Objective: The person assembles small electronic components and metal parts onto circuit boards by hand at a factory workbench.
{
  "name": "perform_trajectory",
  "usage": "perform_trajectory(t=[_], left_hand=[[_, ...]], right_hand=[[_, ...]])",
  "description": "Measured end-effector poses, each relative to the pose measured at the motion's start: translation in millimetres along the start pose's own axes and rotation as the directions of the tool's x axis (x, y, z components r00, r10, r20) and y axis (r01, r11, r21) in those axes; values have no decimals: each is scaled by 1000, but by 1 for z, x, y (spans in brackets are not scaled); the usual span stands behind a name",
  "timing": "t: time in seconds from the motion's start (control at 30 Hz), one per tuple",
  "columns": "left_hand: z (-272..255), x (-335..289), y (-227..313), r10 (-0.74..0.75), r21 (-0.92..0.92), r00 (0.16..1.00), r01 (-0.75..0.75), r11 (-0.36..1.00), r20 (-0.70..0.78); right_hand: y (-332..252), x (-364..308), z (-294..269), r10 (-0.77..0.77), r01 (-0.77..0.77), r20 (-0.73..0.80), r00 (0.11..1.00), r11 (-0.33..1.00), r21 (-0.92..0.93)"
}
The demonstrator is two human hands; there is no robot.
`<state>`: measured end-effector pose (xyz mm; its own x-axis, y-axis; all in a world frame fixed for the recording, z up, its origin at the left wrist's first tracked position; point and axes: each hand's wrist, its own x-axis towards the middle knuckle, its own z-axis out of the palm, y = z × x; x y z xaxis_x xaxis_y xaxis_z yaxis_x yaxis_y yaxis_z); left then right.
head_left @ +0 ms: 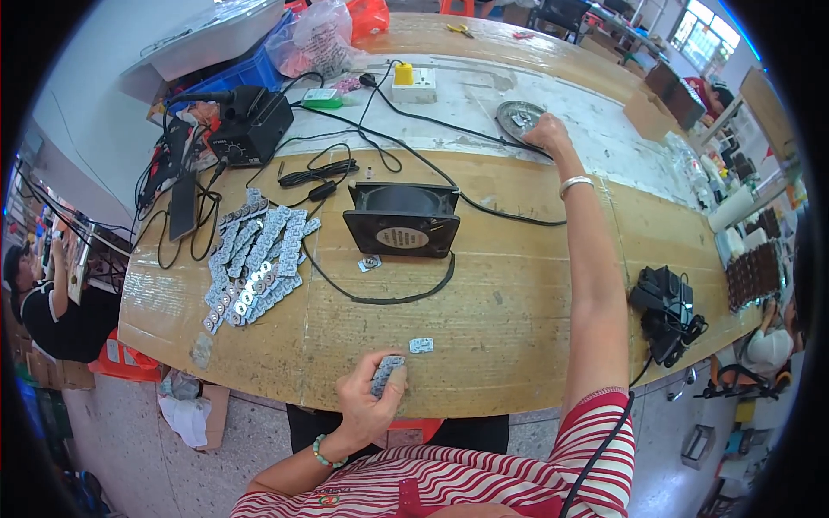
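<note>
My left hand (pixel 370 395) is at the table's near edge, its fingers closed round a short stack of small grey circuit boards (pixel 388 375). One loose small board (pixel 420 345) lies just beyond it. My right arm is stretched far forward, and my right hand (pixel 549 135) is at the near right rim of a round metal dish (pixel 511 110). Its fingers are bent together over the dish's edge; whether they hold a small part or the rim is hidden. Shiny bits lie in the dish. A large pile of grey board strips (pixel 257 259) spreads over the table's left side.
A black fan (pixel 402 226) stands mid-table, a small board by its base. Behind the pile is a black soldering station (pixel 250 129). Black cables cross the table towards a white socket block (pixel 414 85). Black power adapters (pixel 663 311) sit at the right edge.
</note>
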<state>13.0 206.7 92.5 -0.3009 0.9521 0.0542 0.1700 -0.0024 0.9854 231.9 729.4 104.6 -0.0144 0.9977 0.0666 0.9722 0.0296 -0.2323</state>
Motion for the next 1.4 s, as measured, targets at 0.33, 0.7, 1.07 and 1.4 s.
perform_trajectory(t=[0.33, 0.7, 1.07, 1.4], left_hand=[[-3, -6, -1, -24, -5, 997, 23, 1000, -76], [-13, -11, 20, -195, -552, 980, 148, 820, -28], [-27, -63, 11, -79, -621, 997, 56, 782, -10], [-29, -74, 2, -130, -694, 992, 95, 714, 2]], right_hand=[[-12, -128, -47, -178, -25, 96, 979, 363, 932], [-93, -417, -75, -544, -137, 349, 763, 392, 910], [-105, -503, -50, -579, 43, 212, 787, 394, 918], [-77, -511, -27, -648, -254, 257, 717, 101, 962]])
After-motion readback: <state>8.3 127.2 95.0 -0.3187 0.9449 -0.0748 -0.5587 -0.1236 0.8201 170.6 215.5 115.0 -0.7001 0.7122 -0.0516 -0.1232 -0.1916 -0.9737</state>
